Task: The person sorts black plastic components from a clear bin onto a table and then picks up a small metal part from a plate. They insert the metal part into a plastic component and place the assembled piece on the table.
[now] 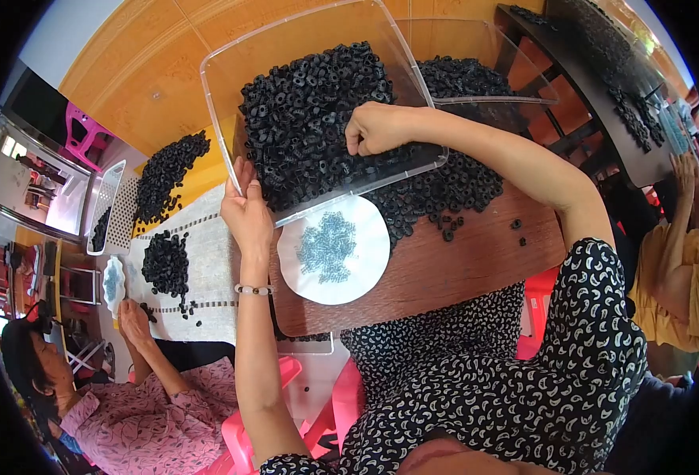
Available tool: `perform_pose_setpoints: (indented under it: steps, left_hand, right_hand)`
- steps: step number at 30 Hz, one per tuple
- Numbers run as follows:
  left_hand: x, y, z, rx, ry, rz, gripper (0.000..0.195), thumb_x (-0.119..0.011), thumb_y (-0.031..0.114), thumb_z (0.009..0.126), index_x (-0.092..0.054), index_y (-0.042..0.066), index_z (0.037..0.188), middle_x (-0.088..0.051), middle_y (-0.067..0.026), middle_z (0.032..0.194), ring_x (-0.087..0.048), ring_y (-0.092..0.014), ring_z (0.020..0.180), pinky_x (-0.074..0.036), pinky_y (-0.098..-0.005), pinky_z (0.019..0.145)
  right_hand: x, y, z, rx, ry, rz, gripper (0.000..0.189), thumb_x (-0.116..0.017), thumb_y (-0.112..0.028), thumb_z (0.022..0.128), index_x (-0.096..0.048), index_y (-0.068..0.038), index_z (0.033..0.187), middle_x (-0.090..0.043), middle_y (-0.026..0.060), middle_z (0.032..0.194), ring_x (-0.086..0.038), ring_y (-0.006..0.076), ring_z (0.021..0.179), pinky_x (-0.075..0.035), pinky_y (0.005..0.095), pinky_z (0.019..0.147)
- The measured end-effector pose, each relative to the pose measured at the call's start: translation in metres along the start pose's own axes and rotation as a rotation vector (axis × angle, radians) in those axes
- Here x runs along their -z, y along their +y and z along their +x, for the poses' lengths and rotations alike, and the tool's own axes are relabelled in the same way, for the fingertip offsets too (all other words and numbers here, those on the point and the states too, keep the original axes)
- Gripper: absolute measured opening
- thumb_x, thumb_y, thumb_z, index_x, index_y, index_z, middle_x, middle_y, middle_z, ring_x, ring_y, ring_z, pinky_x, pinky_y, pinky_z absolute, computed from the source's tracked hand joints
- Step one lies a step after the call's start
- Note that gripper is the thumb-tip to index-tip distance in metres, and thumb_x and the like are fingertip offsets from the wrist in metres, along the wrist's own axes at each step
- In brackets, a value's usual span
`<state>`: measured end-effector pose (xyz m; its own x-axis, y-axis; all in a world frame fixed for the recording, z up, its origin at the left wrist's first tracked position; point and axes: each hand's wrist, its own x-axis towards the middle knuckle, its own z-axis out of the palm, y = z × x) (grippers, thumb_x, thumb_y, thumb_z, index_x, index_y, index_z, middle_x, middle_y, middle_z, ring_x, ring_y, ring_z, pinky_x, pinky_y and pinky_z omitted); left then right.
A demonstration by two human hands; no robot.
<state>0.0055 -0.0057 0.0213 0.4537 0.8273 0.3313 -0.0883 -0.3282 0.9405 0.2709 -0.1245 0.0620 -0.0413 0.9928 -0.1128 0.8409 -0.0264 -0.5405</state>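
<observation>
My left hand [249,211] grips the near left corner of a clear plastic bin, whose rim [349,196] shows along the front. The bin is tilted and holds a heap of small black plastic parts [308,107]. Over that heap, inside the bin, my right hand [379,129] is curled into a fist; whatever its fingers may enclose is hidden. Just below the bin's front rim, a white plate [370,270] carries a mound of small metal springs [327,246]. More black parts [462,184] lie loose on the brown wooden tabletop [444,270].
A second clear bin [492,102] of black parts stands behind at the right. To the left, a co-worker's hands [135,320] are at a cloth-covered table [207,261] bearing black parts [165,261] and a small dish [113,285]. Another person [673,285] sits at the right.
</observation>
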Motion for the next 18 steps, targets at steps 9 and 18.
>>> perform_pose_setpoints:
  steps: [9, 18]
  left_hand:
    - [-0.002, -0.001, -0.005, -0.026, 0.006, -0.055, 0.048, -0.045, -0.005, 0.094, -0.04, -0.009, 0.142, -0.052, -0.0242, 0.137, -0.05, -0.026, 0.129, -0.036, -0.0338, 0.11]
    - [-0.001, -0.002, -0.002, -0.03, 0.005, -0.017, 0.047, -0.045, -0.004, 0.094, -0.041, -0.008, 0.141, -0.053, -0.0242, 0.136, -0.051, -0.026, 0.129, -0.037, -0.034, 0.109]
  right_hand:
    - [-0.003, -0.003, -0.002, -0.066, 0.271, -0.103, 0.012, -0.063, -0.008, 0.076, -0.072, -0.004, 0.082, -0.071, 0.0133, 0.084, -0.069, 0.0312, 0.085, -0.054, 0.0423, 0.073]
    - [0.006, -0.013, 0.003, 0.033, 0.311, -0.03, 0.019, -0.068, -0.015, 0.078, -0.071, -0.003, 0.092, -0.07, 0.0156, 0.084, -0.068, 0.0333, 0.085, -0.053, 0.0439, 0.076]
